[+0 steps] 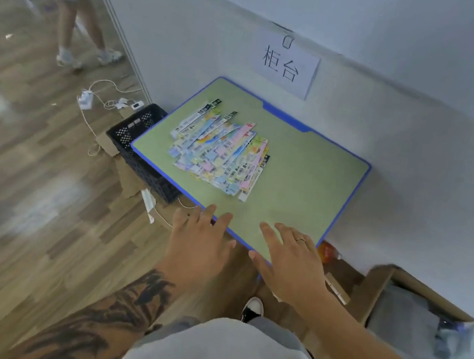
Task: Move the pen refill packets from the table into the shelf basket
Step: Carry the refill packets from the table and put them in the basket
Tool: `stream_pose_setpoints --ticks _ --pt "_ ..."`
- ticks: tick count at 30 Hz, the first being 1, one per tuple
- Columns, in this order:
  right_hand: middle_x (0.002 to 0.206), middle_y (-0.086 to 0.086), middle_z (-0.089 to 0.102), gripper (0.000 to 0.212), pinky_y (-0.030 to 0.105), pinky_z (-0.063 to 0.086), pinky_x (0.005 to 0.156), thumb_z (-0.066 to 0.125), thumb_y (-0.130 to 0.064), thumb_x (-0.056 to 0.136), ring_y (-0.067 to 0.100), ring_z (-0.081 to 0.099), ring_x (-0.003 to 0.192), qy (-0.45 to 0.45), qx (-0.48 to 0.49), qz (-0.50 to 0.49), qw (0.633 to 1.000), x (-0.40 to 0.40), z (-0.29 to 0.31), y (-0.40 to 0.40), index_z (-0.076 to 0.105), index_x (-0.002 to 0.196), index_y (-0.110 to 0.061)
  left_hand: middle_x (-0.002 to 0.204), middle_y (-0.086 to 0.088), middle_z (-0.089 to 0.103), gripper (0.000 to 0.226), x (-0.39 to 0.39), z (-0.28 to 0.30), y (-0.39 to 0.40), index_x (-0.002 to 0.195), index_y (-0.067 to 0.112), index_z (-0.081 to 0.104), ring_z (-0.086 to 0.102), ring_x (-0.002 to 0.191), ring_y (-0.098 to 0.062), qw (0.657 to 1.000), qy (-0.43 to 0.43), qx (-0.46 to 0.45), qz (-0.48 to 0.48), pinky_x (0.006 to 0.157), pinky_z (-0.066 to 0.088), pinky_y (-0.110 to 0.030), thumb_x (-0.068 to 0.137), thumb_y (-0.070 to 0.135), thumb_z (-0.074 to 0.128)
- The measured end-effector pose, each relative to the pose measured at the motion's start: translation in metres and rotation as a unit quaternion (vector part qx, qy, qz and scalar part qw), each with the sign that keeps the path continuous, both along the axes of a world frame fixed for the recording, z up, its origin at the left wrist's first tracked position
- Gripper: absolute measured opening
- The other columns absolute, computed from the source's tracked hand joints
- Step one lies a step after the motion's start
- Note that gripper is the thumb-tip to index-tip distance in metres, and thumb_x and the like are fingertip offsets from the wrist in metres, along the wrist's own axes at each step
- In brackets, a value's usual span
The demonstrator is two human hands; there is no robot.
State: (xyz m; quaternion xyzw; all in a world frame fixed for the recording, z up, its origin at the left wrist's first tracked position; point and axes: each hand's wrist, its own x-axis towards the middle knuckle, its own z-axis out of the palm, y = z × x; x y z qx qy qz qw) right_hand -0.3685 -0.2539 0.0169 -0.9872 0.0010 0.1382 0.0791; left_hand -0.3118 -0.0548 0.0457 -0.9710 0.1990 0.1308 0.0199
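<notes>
Closest in, your two arms reach forward over your white shirt, the left forearm tattooed. Your left hand (199, 236) hovers at the near edge of the surface (300, 182), fingers spread and straight, holding nothing, fingertips just over the blue rim. Your right hand (291, 261), with a ring (300, 240) on one finger, is spread the same way, grip empty, fingers over the near corner of the green top. I cannot tell whether either hand touches the top.

Past your fingertips lies bare green, then the pen refill packets (221, 152): a fanned, overlapping pile of long colourful packets near the middle of the surface, well apart from both hands.

Off the left edge, a black lattice crate (139, 146) sits on the wooden floor, partly tucked under the surface, with flattened cardboard beside it. To the right, an open cardboard box (378, 292) stands near the wall.

Farther back, a white paper sign (287, 63) hangs on the wall above the surface. Far left, white chargers and cables (94, 96) lie on the floor, and another person's legs (76, 29) stand beyond them.
</notes>
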Motion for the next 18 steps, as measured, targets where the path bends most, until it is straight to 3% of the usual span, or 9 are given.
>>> stream_pose_setpoints --ticks 3,5,8,13,18 --pt "0.152 0.009 0.053 0.072 0.048 0.039 0.113 0.023 -0.067 0.096 0.034 0.053 0.135 0.012 0.013 -0.006 1.0 0.026 -0.012 -0.013 0.042 0.154 -0.028 0.165 -0.008 0.033 0.063 0.024 -0.005 -0.012 0.156 0.032 0.034 0.033 0.151 -0.032 1.0 0.01 0.007 0.01 0.12 0.017 -0.059 0.1 0.059 0.028" --pt "0.149 0.01 0.056 0.068 0.048 0.04 0.111 0.032 -0.064 0.096 0.034 0.055 0.132 0.017 0.025 -0.013 0.999 0.042 -0.018 -0.017 0.046 0.152 -0.027 0.164 -0.009 0.036 0.061 0.038 -0.011 -0.017 0.156 0.032 0.036 0.034 0.15 -0.034 1.0 0.015 0.011 0.015 0.12 0.019 -0.059 0.101 0.059 0.036" --pt "0.155 0.008 0.049 0.064 0.046 0.034 0.116 0.041 -0.062 0.1 0.033 0.05 0.138 0.025 0.033 -0.02 0.999 0.066 -0.027 -0.02 0.039 0.155 -0.029 0.167 -0.008 0.03 0.063 0.064 -0.021 -0.021 0.159 0.032 0.03 0.028 0.153 -0.033 0.999 0.04 0.012 0.018 0.12 0.018 -0.059 0.103 0.059 0.036" --pt "0.159 0.006 0.042 0.062 0.044 0.028 0.12 0.038 -0.06 0.103 0.033 0.042 0.144 0.06 0.056 -0.048 0.995 0.118 -0.037 -0.018 0.03 0.157 -0.029 0.17 -0.007 0.019 0.063 0.122 -0.039 -0.023 0.161 0.033 0.022 0.017 0.157 -0.031 0.998 0.068 -0.007 0.009 0.123 0.011 -0.063 0.104 0.06 0.031" --pt "0.139 0.007 0.059 0.058 0.044 0.042 0.106 0.039 -0.058 0.105 0.032 0.057 0.126 0.078 0.078 -0.131 0.985 0.183 -0.043 -0.005 0.036 0.153 -0.026 0.168 -0.01 0.025 0.062 0.187 -0.061 -0.021 0.16 0.031 0.03 0.019 0.156 -0.035 0.996 0.072 -0.044 -0.026 0.122 0.011 -0.065 0.104 0.058 0.035"
